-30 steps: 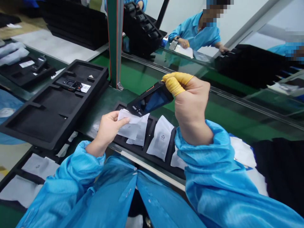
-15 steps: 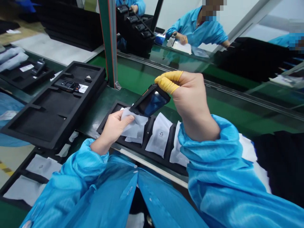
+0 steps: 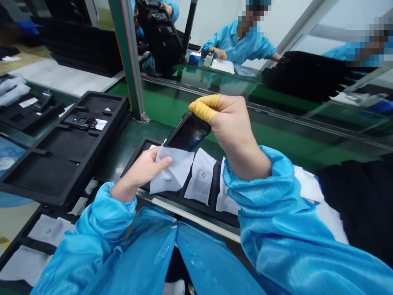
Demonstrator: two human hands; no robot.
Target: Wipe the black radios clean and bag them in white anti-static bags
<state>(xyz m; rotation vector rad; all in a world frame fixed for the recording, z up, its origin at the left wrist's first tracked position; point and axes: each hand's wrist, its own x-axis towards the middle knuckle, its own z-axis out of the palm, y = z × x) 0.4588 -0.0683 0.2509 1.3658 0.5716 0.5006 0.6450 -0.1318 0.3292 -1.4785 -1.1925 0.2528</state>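
My right hand [image 3: 227, 127], with yellow finger cots on thumb and forefinger, pinches the upper end of a black smartphone [image 3: 188, 133]. The phone is tilted, its dark screen towards me, and its lower end is hidden in the mouth of a white plastic bag [image 3: 172, 170]. My left hand [image 3: 144, 169] grips the bag's left edge between thumb and fingers. Just beneath is a black foam tray [image 3: 181, 198], where another white bag [image 3: 201, 176] with a recycling mark lies in a slot. Part of a further bag shows beside my right sleeve.
To the left stands a black foam tray [image 3: 58, 170] with a dark device [image 3: 79, 121] in one slot. More white bags [image 3: 50, 229] lie in a lower tray. Across the green conveyor [image 3: 172, 96] a co-worker in blue [image 3: 238, 45] works. A green post [image 3: 129, 61] rises ahead.
The white bag has opened out and hangs further down, with the phone's lower end inside it. The whole view has shifted slightly. In the background, the tray held by a co-worker has tilted.
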